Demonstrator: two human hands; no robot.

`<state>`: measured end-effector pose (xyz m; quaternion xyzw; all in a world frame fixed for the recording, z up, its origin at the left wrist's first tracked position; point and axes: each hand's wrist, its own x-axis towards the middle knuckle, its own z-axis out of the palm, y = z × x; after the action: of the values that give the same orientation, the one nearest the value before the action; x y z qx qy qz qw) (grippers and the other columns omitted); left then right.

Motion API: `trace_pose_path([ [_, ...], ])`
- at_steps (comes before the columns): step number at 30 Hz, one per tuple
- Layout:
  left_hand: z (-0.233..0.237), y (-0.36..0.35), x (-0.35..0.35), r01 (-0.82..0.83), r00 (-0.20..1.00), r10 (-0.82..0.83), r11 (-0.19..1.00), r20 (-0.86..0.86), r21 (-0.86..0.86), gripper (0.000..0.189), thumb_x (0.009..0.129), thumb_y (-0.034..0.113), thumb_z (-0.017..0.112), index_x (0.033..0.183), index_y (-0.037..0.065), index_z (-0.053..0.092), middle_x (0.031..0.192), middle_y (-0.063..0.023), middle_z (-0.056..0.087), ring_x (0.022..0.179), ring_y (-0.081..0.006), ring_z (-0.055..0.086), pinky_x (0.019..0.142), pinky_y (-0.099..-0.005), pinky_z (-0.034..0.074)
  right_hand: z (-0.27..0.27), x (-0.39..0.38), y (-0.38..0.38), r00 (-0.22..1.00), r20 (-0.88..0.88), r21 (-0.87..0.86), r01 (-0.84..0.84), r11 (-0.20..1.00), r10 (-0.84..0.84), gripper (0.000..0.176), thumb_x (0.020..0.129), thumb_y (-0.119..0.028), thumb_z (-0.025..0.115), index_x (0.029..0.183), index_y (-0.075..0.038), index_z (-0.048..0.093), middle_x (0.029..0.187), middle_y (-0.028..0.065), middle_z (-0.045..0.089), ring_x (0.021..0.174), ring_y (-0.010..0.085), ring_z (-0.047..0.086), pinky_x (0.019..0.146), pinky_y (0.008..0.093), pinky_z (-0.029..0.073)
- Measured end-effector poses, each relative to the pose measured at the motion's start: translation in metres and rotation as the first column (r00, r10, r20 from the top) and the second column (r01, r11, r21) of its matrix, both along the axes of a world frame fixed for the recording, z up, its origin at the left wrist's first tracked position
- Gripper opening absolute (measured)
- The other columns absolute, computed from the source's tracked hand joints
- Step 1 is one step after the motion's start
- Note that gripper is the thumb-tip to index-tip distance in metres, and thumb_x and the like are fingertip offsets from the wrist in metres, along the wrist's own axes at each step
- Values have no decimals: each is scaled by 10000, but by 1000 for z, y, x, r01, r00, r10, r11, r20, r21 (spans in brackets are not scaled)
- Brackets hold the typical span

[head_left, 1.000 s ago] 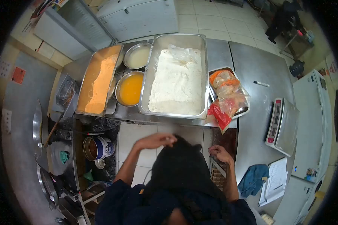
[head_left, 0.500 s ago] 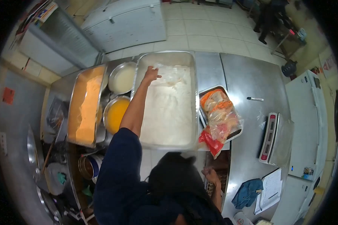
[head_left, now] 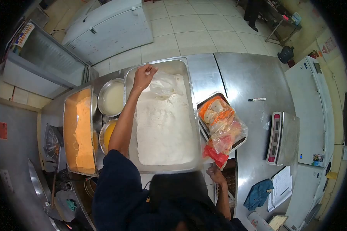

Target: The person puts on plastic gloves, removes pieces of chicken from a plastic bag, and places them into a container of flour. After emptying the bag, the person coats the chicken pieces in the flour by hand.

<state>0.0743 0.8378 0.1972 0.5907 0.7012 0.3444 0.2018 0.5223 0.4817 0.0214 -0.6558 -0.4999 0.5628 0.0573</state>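
Note:
My left hand (head_left: pixel 144 78), its fingers pinched together, is over the upper left of a large metal tray (head_left: pixel 195 115) of white powder (head_left: pixel 164 131). Just right of the fingers, a crumpled clear plastic bag (head_left: pixel 164 85) lies on the powder; whether they grip it is unclear. My right hand (head_left: pixel 216 175) is low, with curled fingers, below a smaller tray (head_left: pixel 241 143) bearing a plastic bag of pale and orange food (head_left: pixel 221 119). The red end of that bag is just above this hand. What the right fingers hold, if anything, is hidden.
Left of the large tray are a bowl of pale liquid (head_left: pixel 112 98), a bowl of yellow liquid (head_left: pixel 108 133) and a tray of orange powder (head_left: pixel 85 131). On the right are a marker (head_left: pixel 256 99), a scale (head_left: pixel 285 138), a blue cloth (head_left: pixel 258 193) and papers (head_left: pixel 280 186).
My left hand has drawn back toward the tray's upper left edge, its fingers now closer together. The clear bag looks more bunched up. The whole view has shifted. My right hand stays low.

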Motion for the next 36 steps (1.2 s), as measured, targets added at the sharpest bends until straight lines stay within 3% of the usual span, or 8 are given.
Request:
trace_pose_path([
  [10, 83, -102, 16, 60, 948, -165, 932, 271, 356, 218, 928, 230, 568, 981, 27, 512, 973, -50, 623, 918, -134, 557, 820, -300, 434, 92, 19, 41, 854, -17, -87, -520, 850, 520, 370, 846, -363, 615, 778, -1, 654, 748, 204, 630, 766, 251, 627, 693, 372, 475],
  [14, 58, -174, 32, 52, 919, -165, 952, 359, 302, 167, 903, 181, 606, 982, 57, 526, 1267, -80, 520, 1093, -161, 515, 871, -307, 431, 156, 31, 42, 760, -391, 107, -523, 845, 520, 53, 812, -21, 633, 828, 30, 636, 876, 122, 652, 842, 178, 616, 738, 303, 491],
  [18, 32, -242, 59, -51, 855, -55, 981, 515, 189, 175, 869, 173, 651, 992, 83, 564, 1383, -82, 405, 1220, -214, 455, 919, -335, 423, 211, 44, 47, 495, -694, 333, -422, 843, 523, 84, 774, 63, 658, 840, 21, 627, 1066, 157, 637, 1003, 225, 609, 854, 334, 499],
  [20, 32, -272, 73, -72, 873, -8, 987, 488, 146, 175, 862, 174, 659, 985, 80, 578, 1388, -97, 398, 1232, -223, 447, 932, -340, 419, 208, 46, 48, 37, -923, 364, -246, 898, 384, 139, 755, 9, 697, 878, 11, 632, 1091, 192, 618, 1020, 263, 608, 877, 396, 490],
  [23, 30, -306, 89, -95, 916, 15, 979, 400, 180, 165, 852, 176, 668, 971, 76, 613, 1399, -119, 387, 1262, -250, 422, 965, -364, 402, 220, 38, 51, 431, -877, 147, -179, 973, 212, 179, 807, -59, 670, 963, 13, 621, 1107, 193, 601, 1040, 258, 595, 900, 396, 479],
  [25, 34, -325, 95, -77, 947, -2, 970, 322, 231, 158, 849, 176, 670, 964, 75, 633, 1406, -127, 383, 1281, -269, 405, 985, -384, 389, 225, 5, 40, 937, 72, 939, -179, 294, 341, 248, 849, -123, 642, 1051, 12, 592, 1107, 159, 591, 1044, 241, 585, 896, 366, 477],
  [28, 53, -346, 111, 36, 993, -2, 954, -114, 297, 208, 843, 162, 656, 1040, 96, 672, 1451, -149, 345, 1326, -292, 352, 1010, -377, 376, 221, -15, 34, 772, -430, 735, -2, 678, 468, 281, 870, -143, 623, 1098, 11, 565, 1107, 122, 580, 1026, 223, 582, 855, 335, 482],
  [36, 74, -386, 168, 251, 911, -128, 926, -392, 281, 177, 791, 148, 681, 963, 117, 704, 1420, -146, 390, 1345, -345, 303, 1071, -445, 288, 229, -111, 48, 649, -564, 708, 63, 703, 510, 374, 866, -226, 636, 1147, -3, 530, 1057, 126, 587, 939, 184, 593, 761, 310, 500],
])
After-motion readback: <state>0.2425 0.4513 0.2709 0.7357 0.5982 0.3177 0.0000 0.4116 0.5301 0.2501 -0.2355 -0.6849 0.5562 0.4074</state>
